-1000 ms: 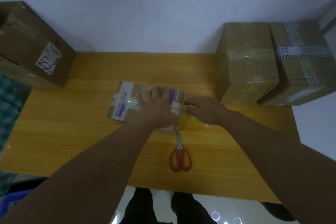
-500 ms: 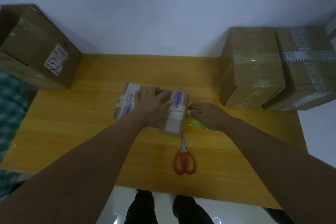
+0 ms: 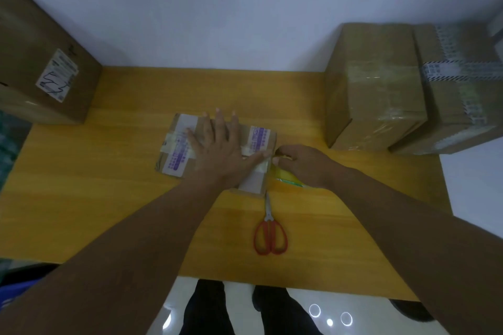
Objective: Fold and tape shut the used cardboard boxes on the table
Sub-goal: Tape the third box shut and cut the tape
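Note:
A small flat cardboard box (image 3: 258,141) with purple-printed labels lies at the middle of the wooden table (image 3: 109,185). My left hand (image 3: 220,144) lies flat on its top with fingers spread, the thumb pressing a strip of clear tape at the box's right edge. My right hand (image 3: 302,163) sits just right of the box, curled round a yellowish tape roll (image 3: 285,175) that is mostly hidden under it. The tape runs from the roll onto the box.
Red-handled scissors (image 3: 270,234) lie on the table below the box, blades pointing toward it. Two taped cardboard boxes (image 3: 375,84) (image 3: 462,90) stand at the right back. A large box (image 3: 40,62) with a white label stands at the left back.
My left hand has slid a little along the box top, its thumb now pressing the tape at the right edge. My right hand stays beside the box with the roll.

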